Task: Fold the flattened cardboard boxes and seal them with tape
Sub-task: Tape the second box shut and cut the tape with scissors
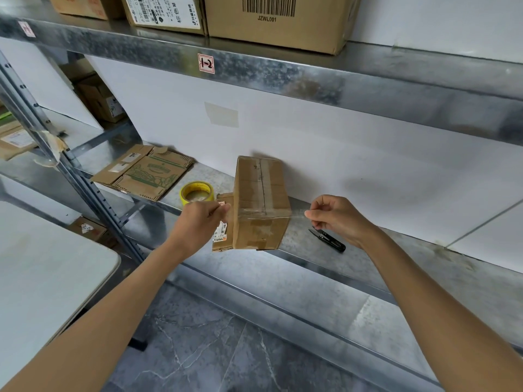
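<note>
Head view puts the folded box [260, 188] at the middle of the metal shelf [311, 264], against the white back wall, with its long top seam already taped. A strip of clear tape [297, 217] runs across the near end of the box, stretched between both hands. The left hand [198, 219] pinches one end at 9 o'clock of the box. The right hand [336, 219] pinches the other end between thumb and forefinger at 3 o'clock, its remaining fingers curled.

The step in hand looks like a cross strip over the seam's end. To do it well, keep the strip taut and level and set its middle on the seam first. Then wrap each end down its own side wall and rub outward from the middle so no crease or bubble forms. Nothing holds the box down, so an uneven pull may slide or twist it; equal tension from both sides should prevent that.

A yellow tape roll [197, 192] sits at 10 o'clock of the box, just behind the left hand. A flat labelled cardboard piece [223, 240] lies against the box's left side and could catch the sticky end. More flattened boxes [147, 174] wait farther out at 10 o'clock. Black snips [329, 240] lie at 4 o'clock, near the right wrist. Stored cartons [280, 24] fill the upper shelf at 12 o'clock, and a white counter [42, 264] stands well apart at 8 o'clock.
</note>
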